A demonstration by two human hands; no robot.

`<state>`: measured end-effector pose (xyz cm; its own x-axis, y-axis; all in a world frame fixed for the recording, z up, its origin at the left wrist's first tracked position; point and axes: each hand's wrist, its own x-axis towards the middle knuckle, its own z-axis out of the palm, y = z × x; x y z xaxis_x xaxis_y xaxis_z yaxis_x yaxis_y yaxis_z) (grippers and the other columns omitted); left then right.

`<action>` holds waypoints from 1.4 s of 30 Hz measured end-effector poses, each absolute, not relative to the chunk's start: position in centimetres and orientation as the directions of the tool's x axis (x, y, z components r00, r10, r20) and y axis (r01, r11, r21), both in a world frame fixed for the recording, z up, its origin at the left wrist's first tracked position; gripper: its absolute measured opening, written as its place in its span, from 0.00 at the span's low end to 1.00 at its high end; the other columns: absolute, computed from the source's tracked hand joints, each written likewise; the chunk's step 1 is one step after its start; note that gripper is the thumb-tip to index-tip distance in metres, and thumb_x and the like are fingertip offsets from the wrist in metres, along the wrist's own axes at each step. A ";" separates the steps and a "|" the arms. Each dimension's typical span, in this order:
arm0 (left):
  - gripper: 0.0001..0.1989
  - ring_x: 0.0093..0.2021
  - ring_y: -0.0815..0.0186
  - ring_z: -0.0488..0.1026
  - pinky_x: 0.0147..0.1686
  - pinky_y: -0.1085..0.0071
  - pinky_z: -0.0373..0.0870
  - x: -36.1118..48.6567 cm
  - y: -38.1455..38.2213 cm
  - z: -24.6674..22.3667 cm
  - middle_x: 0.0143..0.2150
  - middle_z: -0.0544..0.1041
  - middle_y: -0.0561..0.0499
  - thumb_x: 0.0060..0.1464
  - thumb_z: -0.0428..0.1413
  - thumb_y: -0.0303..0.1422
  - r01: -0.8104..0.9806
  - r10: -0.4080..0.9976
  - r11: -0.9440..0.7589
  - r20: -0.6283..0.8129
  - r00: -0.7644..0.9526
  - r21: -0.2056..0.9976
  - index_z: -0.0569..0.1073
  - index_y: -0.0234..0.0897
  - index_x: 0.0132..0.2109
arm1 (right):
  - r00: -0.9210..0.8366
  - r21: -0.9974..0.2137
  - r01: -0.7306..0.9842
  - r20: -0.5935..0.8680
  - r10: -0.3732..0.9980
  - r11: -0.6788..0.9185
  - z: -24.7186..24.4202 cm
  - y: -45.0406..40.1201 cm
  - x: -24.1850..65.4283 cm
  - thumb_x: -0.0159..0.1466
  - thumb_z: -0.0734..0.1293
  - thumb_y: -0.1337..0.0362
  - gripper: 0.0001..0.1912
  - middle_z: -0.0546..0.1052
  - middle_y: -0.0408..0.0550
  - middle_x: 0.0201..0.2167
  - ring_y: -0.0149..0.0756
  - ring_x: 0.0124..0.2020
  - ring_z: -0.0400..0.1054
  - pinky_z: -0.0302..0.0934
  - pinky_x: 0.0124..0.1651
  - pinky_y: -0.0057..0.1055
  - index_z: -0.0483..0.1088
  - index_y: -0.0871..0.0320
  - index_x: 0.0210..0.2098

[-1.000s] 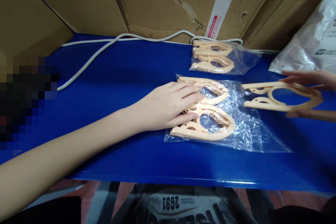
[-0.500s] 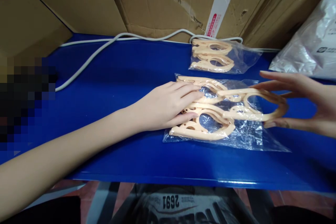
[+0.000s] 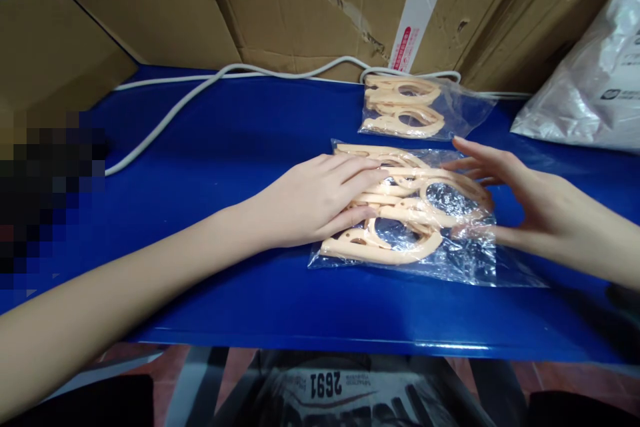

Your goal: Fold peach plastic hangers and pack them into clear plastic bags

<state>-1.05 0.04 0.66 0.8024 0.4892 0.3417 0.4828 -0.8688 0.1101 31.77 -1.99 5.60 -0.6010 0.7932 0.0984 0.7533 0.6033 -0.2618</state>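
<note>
Several peach-coloured folding hangers lie in a clear plastic bag [image 3: 470, 265] on the blue table. My left hand [image 3: 323, 200] rests flat across the bag's left part, fingers stretched out over the hangers. On top of the others, one folding hanger [image 3: 423, 215] lies with its rounded end to the right. Around that end is my right hand [image 3: 510, 197], thumb at the near edge and fingers at the far edge. Its fingertips look partly covered by plastic or blurred. Whether this hanger is wholly inside the bag, I cannot tell.
Behind lies a second clear bag with folding hangers [image 3: 405, 121]. A white cable [image 3: 165, 137] runs along the back of the blue table [image 3: 240, 293], before cardboard boxes [image 3: 310, 7]. A white plastic bag [image 3: 580, 103] stands at the right.
My right hand has moved left, and the hanger with it, now lying further over the other hangers. My left hand has stayed in place on the bag.
</note>
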 end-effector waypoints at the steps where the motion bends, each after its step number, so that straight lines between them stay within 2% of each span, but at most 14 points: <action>1: 0.27 0.68 0.54 0.69 0.60 0.58 0.71 -1.1 0.0 0.7 0.68 0.72 0.37 0.75 0.42 0.45 0.483 0.490 -0.868 0.336 0.804 0.111 0.67 0.30 0.67 | -0.604 -0.285 0.744 0.102 0.790 0.605 5.8 -2.0 31.8 0.67 0.66 0.41 0.44 0.76 0.47 0.62 0.49 0.53 0.78 0.78 0.48 0.43 0.47 0.38 0.77; 4: 0.28 0.67 0.53 0.70 0.60 0.58 0.71 -1.1 0.1 0.7 0.68 0.72 0.37 0.75 0.43 0.47 0.480 0.486 -0.871 0.322 0.813 0.102 0.67 0.29 0.67 | -0.607 -0.328 0.720 0.131 0.784 0.612 6.2 -1.9 31.8 0.67 0.68 0.42 0.40 0.78 0.45 0.59 0.45 0.51 0.79 0.78 0.48 0.39 0.53 0.37 0.75; 7: 0.29 0.66 0.52 0.70 0.60 0.58 0.71 -1.2 0.1 0.7 0.68 0.71 0.36 0.74 0.44 0.48 0.476 0.477 -0.875 0.322 0.818 0.087 0.67 0.28 0.67 | -0.612 -0.332 0.712 0.141 0.779 0.619 6.1 -1.7 31.8 0.68 0.68 0.43 0.37 0.79 0.45 0.57 0.44 0.49 0.78 0.78 0.48 0.38 0.57 0.38 0.73; 17: 0.27 0.64 0.51 0.72 0.56 0.58 0.74 -1.2 0.1 0.9 0.67 0.72 0.35 0.73 0.48 0.47 0.475 0.472 -0.877 0.321 0.821 0.075 0.67 0.29 0.66 | -0.642 -0.260 0.711 0.137 0.754 0.653 5.1 -2.1 30.8 0.71 0.63 0.44 0.36 0.76 0.47 0.56 0.45 0.49 0.76 0.73 0.46 0.41 0.52 0.39 0.75; 20: 0.27 0.64 0.51 0.72 0.56 0.58 0.73 -1.2 0.1 0.9 0.67 0.72 0.35 0.73 0.48 0.47 0.478 0.476 -0.875 0.316 0.821 0.076 0.67 0.29 0.66 | -0.638 -0.255 0.717 0.138 0.758 0.649 5.0 -2.4 30.5 0.71 0.63 0.44 0.37 0.75 0.47 0.53 0.44 0.46 0.76 0.73 0.44 0.40 0.50 0.40 0.75; 23: 0.27 0.65 0.51 0.71 0.57 0.58 0.73 -1.2 0.1 0.8 0.67 0.71 0.36 0.73 0.48 0.47 0.479 0.477 -0.875 0.316 0.820 0.077 0.68 0.30 0.66 | -0.639 -0.243 0.720 0.134 0.758 0.650 4.9 -2.4 30.5 0.72 0.62 0.44 0.36 0.75 0.48 0.54 0.43 0.45 0.76 0.73 0.44 0.39 0.50 0.40 0.75; 27: 0.26 0.65 0.50 0.71 0.57 0.57 0.73 -1.3 0.1 0.7 0.67 0.71 0.36 0.73 0.48 0.46 0.468 0.465 -0.880 0.332 0.821 0.077 0.68 0.29 0.65 | -0.655 -0.228 0.717 0.101 0.749 0.659 5.2 -2.1 31.0 0.71 0.62 0.43 0.36 0.75 0.48 0.58 0.46 0.50 0.76 0.73 0.48 0.40 0.52 0.40 0.75; 36: 0.26 0.64 0.50 0.72 0.55 0.57 0.74 -1.3 0.1 0.7 0.66 0.72 0.36 0.73 0.49 0.45 0.458 0.455 -0.885 0.345 0.821 0.078 0.68 0.29 0.65 | -0.687 -0.233 0.683 0.120 0.717 0.693 5.2 -1.8 31.1 0.70 0.64 0.42 0.35 0.76 0.48 0.61 0.46 0.50 0.77 0.73 0.50 0.40 0.57 0.42 0.73; 42: 0.26 0.65 0.48 0.72 0.56 0.54 0.74 -1.3 0.1 0.7 0.66 0.72 0.35 0.73 0.49 0.45 0.452 0.452 -0.888 0.347 0.822 0.086 0.69 0.28 0.65 | -0.671 -0.267 0.684 0.135 0.729 0.679 4.9 -1.9 31.0 0.71 0.63 0.43 0.34 0.77 0.47 0.58 0.45 0.49 0.77 0.72 0.51 0.39 0.57 0.40 0.72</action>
<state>-1.26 0.12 0.75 0.8217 0.4520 0.3472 0.4521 -0.8878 0.0859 30.96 -1.91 4.90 -0.6711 0.7289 0.1351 0.6837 0.6790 -0.2674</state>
